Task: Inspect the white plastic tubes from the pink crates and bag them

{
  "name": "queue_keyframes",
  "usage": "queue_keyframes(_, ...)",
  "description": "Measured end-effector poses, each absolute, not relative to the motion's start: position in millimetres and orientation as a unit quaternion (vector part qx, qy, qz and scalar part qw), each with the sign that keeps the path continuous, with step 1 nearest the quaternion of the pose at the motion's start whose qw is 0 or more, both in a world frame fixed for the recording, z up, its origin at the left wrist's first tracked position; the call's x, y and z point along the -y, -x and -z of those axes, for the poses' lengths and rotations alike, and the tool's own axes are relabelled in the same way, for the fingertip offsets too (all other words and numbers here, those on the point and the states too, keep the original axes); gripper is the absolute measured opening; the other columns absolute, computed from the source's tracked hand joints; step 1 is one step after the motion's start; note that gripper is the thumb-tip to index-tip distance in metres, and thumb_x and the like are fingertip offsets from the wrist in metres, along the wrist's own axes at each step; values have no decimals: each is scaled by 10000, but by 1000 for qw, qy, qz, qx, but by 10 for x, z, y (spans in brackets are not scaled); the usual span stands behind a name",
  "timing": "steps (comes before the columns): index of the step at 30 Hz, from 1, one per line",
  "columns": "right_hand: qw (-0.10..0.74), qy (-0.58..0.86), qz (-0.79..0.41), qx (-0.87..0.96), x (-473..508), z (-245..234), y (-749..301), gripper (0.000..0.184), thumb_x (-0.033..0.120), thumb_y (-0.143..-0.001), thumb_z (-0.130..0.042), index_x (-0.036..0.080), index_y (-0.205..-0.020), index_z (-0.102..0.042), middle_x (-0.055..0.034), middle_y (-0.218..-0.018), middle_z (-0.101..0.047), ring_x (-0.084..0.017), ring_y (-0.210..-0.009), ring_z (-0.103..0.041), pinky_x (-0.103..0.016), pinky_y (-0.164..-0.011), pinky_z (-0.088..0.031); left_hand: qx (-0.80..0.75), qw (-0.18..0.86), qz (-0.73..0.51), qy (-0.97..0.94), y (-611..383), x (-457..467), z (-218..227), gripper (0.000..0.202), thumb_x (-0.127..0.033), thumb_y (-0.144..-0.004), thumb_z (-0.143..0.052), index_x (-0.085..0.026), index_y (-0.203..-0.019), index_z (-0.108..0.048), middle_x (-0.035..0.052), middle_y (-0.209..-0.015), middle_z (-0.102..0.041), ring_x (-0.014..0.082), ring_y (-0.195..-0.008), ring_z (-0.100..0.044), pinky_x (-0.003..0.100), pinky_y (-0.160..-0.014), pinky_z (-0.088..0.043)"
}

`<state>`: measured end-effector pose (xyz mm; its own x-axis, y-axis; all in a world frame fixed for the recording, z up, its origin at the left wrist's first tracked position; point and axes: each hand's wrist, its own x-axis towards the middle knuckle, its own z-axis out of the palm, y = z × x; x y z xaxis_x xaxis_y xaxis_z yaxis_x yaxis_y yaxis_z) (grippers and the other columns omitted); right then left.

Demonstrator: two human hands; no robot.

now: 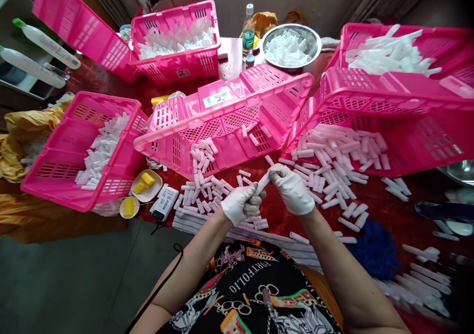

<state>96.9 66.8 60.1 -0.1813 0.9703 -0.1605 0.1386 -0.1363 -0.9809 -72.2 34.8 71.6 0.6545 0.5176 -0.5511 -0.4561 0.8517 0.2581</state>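
Note:
Both my hands wear white gloves and meet over the red table (285, 215). My left hand (242, 203) is closed in a fist around one end of a small white plastic tube (262, 182). My right hand (292, 188) pinches the tube's other end. Loose white tubes and caps (207, 190) lie scattered under my left hand. A larger pile of white tubes (336, 158) spills from the tipped pink crate (388, 116) to the right. A tilted pink crate (222, 121) straight ahead holds a few more pieces.
A pink crate (77, 151) with white pieces sits at the left, another (174, 42) at the back, with a steel bowl (291, 45) of white pieces and a bottle (248, 30). Small dishes with yellow blocks (146, 183) and a white device (165, 203) lie near the left edge. A person sits at the far side.

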Motion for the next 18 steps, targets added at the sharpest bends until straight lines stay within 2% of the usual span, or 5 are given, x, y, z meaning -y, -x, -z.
queue_keyframes(4, 404, 435, -609, 526, -647, -669, -1026, 223, 439, -838, -577, 218, -816, -574, -13, -874, -554, -130, -750, -528, -250, -683, -456, -234, 949, -199, 77, 780, -347, -730, 360, -418, -928, -409, -100, -803, -523, -124, -483, -150, -4, -346, -3, 139, -347, -99)
queue_keyframes(8, 385, 448, -609, 529, -599, -729, -1057, 256, 459, -868, -528, 213, -839, -592, -28, -922, -586, -140, -774, -549, -262, -697, -464, -229, 947, -195, 112, 748, -340, -784, 396, -404, -950, -336, -105, -751, -504, -124, -489, -119, -5, -361, 52, 146, -348, -67)
queue_keyframes(11, 368, 490, -579, 538, -546, -763, -1077, 272, 462, -868, -530, 204, -832, -609, -24, -856, -603, -135, -740, -550, -248, -674, -456, -222, 949, -195, 108, 652, -344, -799, 390, -404, -951, -332, -110, -760, -503, -122, -486, -131, 2, -361, 32, 154, -357, -115)
queue_keyframes(14, 358, 519, -564, 533, -460, -756, -1072, 267, 455, -859, -545, 201, -820, -615, -21, -814, -615, -137, -726, -553, -241, -663, -450, -242, 952, -177, 52, 486, -316, -790, 401, -482, -918, -382, -137, -743, -486, -122, -462, -159, 13, -346, -18, 169, -364, -155)
queue_keyframes(18, 328, 582, -526, 525, -355, -598, -1137, 349, 497, -869, -494, 184, -767, -611, -30, -742, -620, -145, -670, -552, -260, -633, -440, -367, 898, -194, -144, 308, -219, -629, 426, -582, -844, -454, -165, -760, -483, -78, -492, -343, 34, -346, -217, 178, -395, -216)
